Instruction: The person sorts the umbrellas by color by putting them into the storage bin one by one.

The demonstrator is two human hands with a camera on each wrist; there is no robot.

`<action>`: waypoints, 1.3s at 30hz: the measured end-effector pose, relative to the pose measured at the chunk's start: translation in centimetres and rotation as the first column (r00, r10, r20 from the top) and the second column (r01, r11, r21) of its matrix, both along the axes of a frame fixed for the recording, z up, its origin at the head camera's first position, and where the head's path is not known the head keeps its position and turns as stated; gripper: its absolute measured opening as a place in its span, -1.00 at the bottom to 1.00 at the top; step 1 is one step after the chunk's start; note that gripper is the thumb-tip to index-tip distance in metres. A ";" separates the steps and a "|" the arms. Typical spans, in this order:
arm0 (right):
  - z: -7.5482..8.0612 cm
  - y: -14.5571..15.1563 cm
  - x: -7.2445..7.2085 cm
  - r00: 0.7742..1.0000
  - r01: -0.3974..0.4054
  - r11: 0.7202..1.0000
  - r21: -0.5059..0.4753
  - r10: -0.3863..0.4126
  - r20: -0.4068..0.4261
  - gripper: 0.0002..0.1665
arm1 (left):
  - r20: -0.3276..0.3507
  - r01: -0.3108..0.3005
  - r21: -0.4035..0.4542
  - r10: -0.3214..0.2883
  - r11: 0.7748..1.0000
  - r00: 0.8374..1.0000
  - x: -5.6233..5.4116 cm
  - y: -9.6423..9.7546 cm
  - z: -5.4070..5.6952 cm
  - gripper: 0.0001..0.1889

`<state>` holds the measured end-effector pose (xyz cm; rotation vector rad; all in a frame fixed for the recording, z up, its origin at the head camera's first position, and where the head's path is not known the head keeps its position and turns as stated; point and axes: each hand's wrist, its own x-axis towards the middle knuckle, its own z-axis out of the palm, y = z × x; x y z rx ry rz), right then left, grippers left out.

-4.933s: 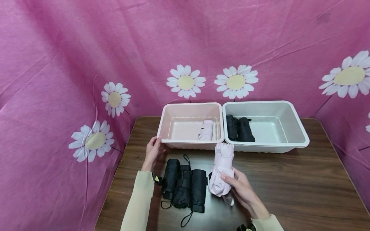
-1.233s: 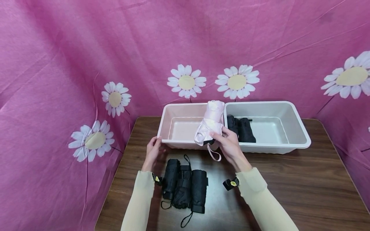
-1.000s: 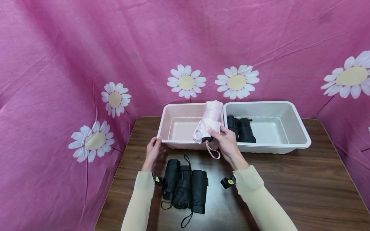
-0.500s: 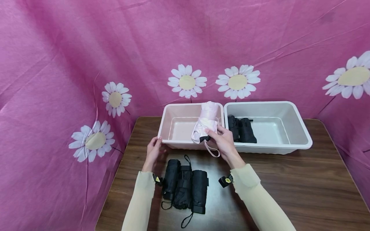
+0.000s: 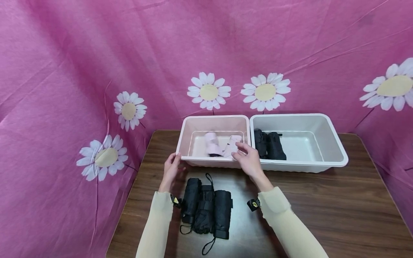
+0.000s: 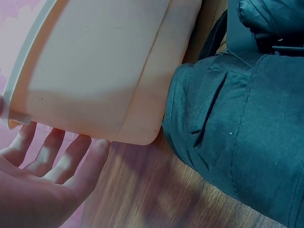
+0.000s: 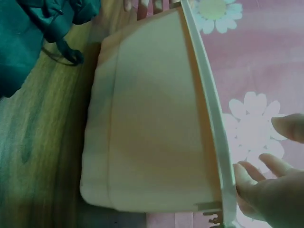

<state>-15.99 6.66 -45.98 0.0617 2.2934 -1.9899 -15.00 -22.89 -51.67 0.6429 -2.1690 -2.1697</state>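
Observation:
My left hand holds the front left corner of the pink bin, fingers against its outer wall below the rim. My right hand is over the bin's front right rim, thumb and fingers apart with nothing between them, as the right wrist view also shows. Inside the bin lie two pale pink folded umbrellas: one near the middle with a dark end toward me, the other to its right, partly behind my right fingers.
Three black folded umbrellas lie side by side on the wooden table in front of the pink bin. A white bin adjoins on the right, with two black umbrellas at its left end. A pink daisy-printed cloth hangs behind.
My right hand carried a pale pink umbrella from the table into the pink bin and let it go left of the other one; its fingers have spread. My left hand has stayed at the corner.

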 end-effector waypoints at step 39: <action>-2.0 1.7 6.3 0.991 -0.110 0.994 0.010 0.109 0.083 -0.61 | 0.016 0.000 0.014 0.000 1.000 1.000 -0.1 -0.1 0.2 -0.52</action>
